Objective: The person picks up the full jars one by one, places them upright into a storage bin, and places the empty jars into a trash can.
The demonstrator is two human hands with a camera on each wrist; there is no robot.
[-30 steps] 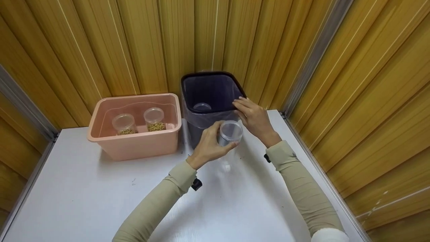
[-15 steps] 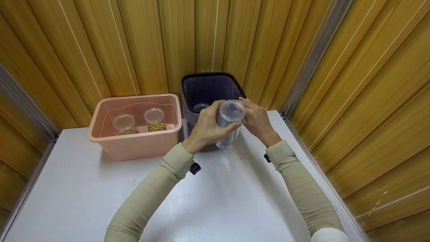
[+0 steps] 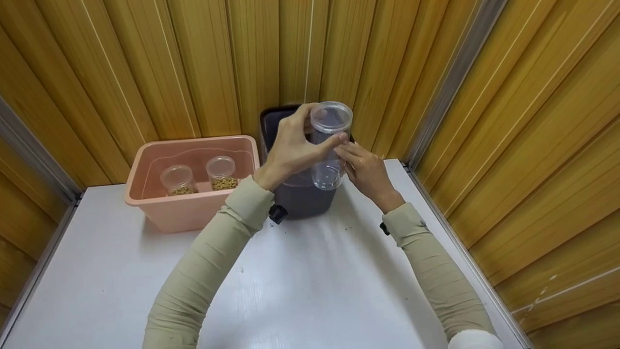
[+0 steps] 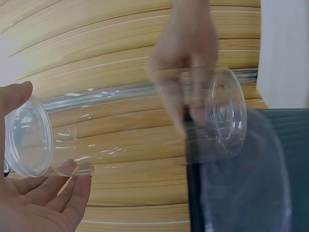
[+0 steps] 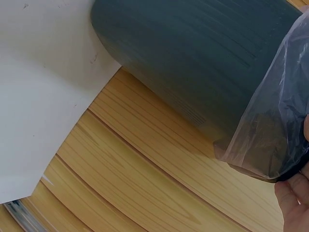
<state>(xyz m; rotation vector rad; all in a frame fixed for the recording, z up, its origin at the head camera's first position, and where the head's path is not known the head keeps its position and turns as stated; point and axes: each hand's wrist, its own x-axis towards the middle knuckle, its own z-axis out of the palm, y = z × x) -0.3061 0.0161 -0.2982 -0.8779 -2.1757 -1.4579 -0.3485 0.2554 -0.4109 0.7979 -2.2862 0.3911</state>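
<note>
In the head view, my left hand [image 3: 289, 148] grips a clear plastic jar [image 3: 325, 172] near its lidded top, holding it nearly upright in front of the dark trash can [image 3: 305, 202]. In the left wrist view no contents show through the jar's wall. My right hand [image 3: 369, 170] pinches the can's rim at its right corner, over the clear bag liner [image 5: 268, 125] seen in the right wrist view. From the head view, the jar and left hand hide most of the can's opening.
Left of the can stands a pink basin [image 3: 189, 213]. Inside are two lidded jars, one at left [image 3: 177, 178] and one at right [image 3: 221, 170], with tan pellets at the bottom. Wood-patterned panels [image 3: 193, 68] rise behind the white table [image 3: 310, 281].
My left hand has lifted the jar up and away from me, from in front of the can to its rim height. The right hand has stayed at the rim.
</note>
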